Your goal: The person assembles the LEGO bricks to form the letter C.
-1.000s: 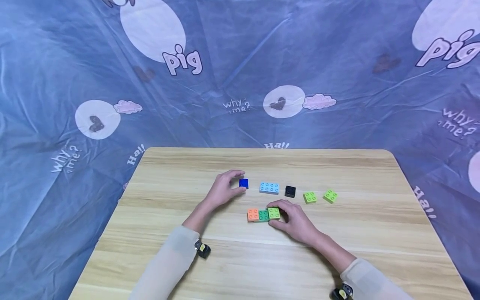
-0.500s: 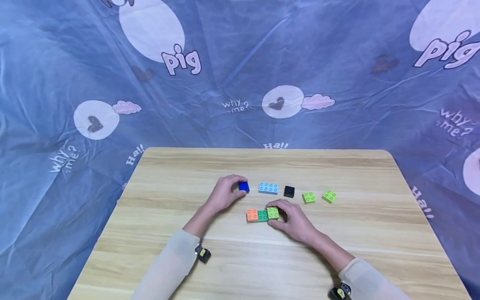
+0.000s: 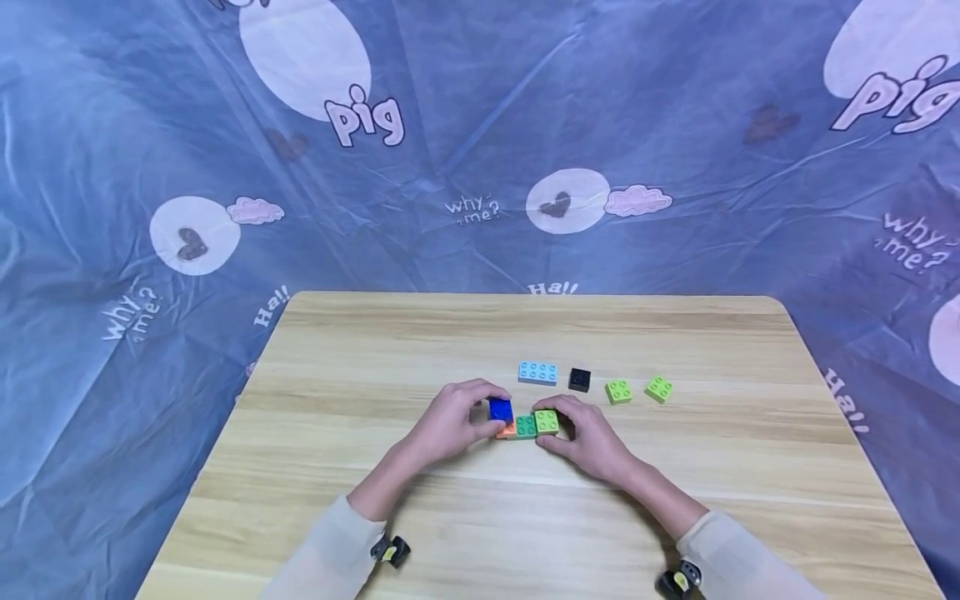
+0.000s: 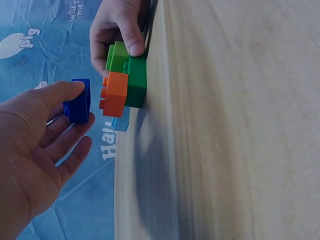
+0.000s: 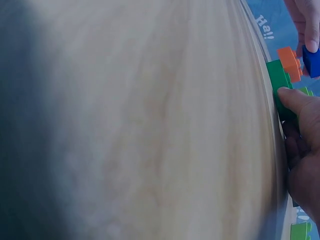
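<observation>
Table (image 3: 480,525): wood top, L/R + far edges visible.
L hand (image 3: 447,422): part-open; thumb + fingertips pinch blue brick (image 3: 501,409).
R hand (image 3: 592,437): part-curled; grips R end of green brick (image 3: 526,427), lime brick (image 3: 546,422) atop.
Green brick: mid-table, btwn L + R edges; orange brick (image 4: 116,95) atop L end.
Blue brick: just above orange brick, apart.

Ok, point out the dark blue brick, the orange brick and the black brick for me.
Dark blue brick (image 3: 501,409), head view: its studded top.
Orange brick (image 4: 116,95), left wrist view: middle of its side.
Black brick (image 3: 580,377), head view: its top face.
</observation>
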Tool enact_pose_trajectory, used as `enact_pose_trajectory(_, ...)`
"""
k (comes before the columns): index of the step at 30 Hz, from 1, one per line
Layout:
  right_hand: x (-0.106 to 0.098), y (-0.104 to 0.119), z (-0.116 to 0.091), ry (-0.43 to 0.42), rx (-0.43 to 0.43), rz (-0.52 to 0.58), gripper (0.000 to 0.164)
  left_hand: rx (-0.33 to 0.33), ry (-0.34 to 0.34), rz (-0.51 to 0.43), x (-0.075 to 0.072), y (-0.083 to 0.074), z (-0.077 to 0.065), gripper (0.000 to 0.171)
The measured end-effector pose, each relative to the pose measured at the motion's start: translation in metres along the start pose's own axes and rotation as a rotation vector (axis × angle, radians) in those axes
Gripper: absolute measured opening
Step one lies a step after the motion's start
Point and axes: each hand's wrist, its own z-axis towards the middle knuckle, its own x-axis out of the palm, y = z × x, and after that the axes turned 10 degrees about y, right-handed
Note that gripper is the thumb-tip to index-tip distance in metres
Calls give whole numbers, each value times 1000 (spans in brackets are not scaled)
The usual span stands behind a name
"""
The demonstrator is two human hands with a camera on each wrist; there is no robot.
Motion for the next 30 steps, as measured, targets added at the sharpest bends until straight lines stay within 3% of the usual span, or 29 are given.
enact_pose_trajectory(11, 0, -2, 0, -7, 2, 12, 46, 23, -10, 18, 11, 3, -1, 39)
enact_pose_trajectory(30, 0, -2, 1, -9, 0, 23, 48, 93, -32, 135, 16, 2, -1, 37)
